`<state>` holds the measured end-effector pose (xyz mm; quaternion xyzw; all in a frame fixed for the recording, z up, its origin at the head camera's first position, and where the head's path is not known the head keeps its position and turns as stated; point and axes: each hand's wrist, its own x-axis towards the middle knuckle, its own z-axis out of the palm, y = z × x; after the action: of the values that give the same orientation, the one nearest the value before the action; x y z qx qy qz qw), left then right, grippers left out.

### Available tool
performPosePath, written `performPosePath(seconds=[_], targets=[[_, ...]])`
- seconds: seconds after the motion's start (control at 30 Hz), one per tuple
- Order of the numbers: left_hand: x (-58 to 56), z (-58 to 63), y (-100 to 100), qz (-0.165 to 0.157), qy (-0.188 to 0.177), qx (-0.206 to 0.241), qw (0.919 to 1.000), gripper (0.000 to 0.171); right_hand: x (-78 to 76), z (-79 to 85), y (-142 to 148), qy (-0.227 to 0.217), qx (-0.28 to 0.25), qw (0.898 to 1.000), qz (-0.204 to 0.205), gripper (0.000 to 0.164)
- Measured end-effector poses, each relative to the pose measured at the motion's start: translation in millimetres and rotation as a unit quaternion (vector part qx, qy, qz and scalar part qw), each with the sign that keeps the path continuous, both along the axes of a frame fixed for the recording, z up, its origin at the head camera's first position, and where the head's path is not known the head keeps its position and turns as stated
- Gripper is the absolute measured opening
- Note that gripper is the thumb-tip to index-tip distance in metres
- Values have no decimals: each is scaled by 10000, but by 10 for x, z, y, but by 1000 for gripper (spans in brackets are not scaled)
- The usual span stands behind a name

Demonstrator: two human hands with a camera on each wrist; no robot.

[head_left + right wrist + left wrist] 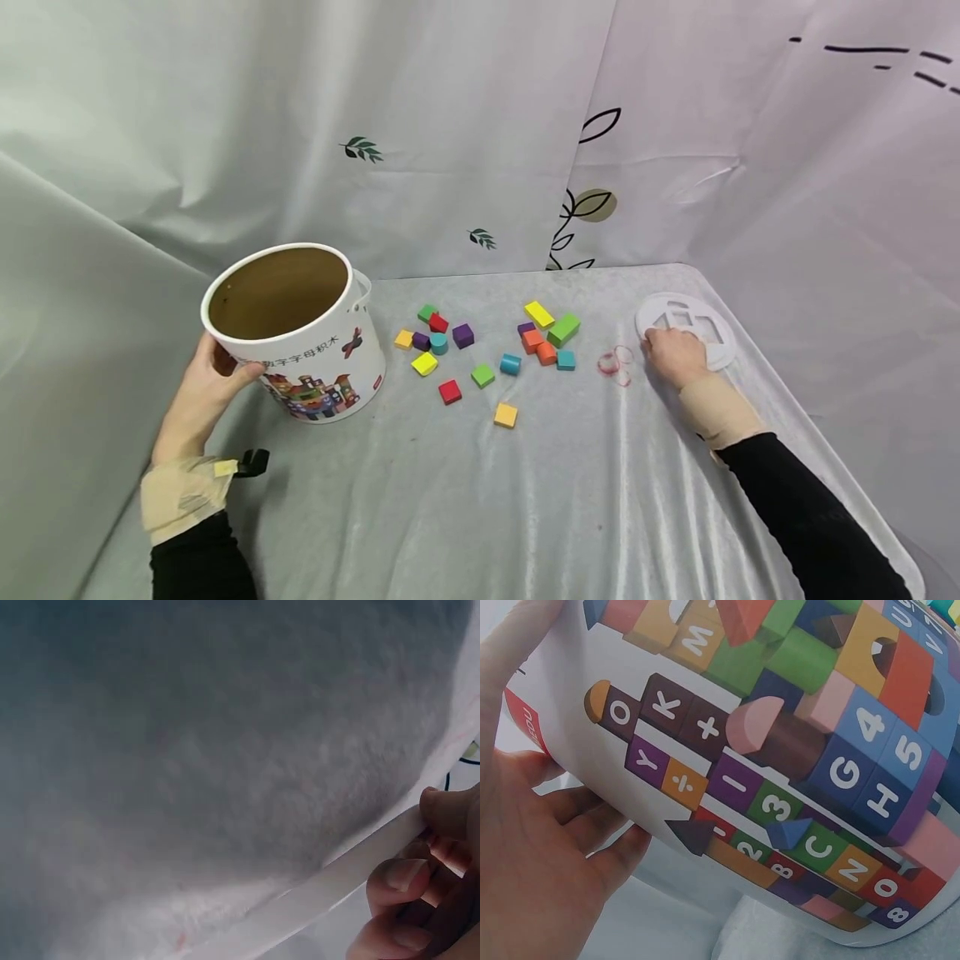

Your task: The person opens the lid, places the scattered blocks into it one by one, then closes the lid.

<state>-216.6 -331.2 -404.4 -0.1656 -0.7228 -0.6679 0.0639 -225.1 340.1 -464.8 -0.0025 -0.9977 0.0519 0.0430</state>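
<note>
A white bucket (330, 367) printed with colourful letter blocks stands at the left of the table, its brown inside showing. My left hand (197, 398) grips its left side, thumb across the front and fingers round the wall. Close up in the left wrist view, the fingers (592, 817) bend against the bucket's printed wall (652, 795). Far to the right is a round white lid (722, 342) with shaped cut-outs. The right hand (675, 357) pinches its near left edge. In the right wrist view, thumb and fingers (397, 881) hold the pale rim (352, 877).
Several coloured wooden blocks lie scattered mid-table, among them a purple cube (462, 336), a blue cylinder (510, 364) and a long green block (564, 330). Thin reddish rings (609, 363) lie left of the lid. A patterned curtain (450, 167) hangs behind the grey-covered table (450, 508).
</note>
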Motion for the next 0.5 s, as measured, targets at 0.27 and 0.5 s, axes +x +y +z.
performPosePath(seconds=[0.27, 0.5], targets=[[11, -2, 6, 81, 20, -117, 9999, 85, -3, -23, -4, -137, -328, 9990, -266, 26], [2, -9, 2, 18, 74, -57, 10000, 86, 27, 187, -59, -28, -695, 9970, -335, 23]])
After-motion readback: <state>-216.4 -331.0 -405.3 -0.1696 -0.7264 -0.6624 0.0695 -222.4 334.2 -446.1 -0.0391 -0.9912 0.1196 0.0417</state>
